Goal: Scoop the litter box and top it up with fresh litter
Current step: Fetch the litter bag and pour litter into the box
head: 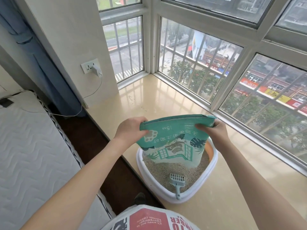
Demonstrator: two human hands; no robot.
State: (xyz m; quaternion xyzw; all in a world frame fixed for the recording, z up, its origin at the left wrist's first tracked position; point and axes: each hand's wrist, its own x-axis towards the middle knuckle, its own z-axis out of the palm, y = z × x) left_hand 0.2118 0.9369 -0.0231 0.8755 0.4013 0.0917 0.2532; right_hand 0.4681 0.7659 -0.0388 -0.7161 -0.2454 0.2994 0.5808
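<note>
A teal litter bag (172,141) with cat and leaf prints hangs upside down over the white-rimmed litter box (206,176) on the beige sill. My left hand (131,128) grips the bag's upper left corner. My right hand (216,131) grips its upper right corner. The bag's lower end reaches down into the box, onto the grey-beige litter (162,171). A pale blue slotted scoop (177,181) lies in the litter at the near side, its handle resting over the box rim.
The glossy beige window sill (166,100) runs along barred windows (199,63), with a few spilled grains (131,98) near the wall. A wall socket with a white charger (94,68) and cable is at left. A mattress (33,146) lies below left.
</note>
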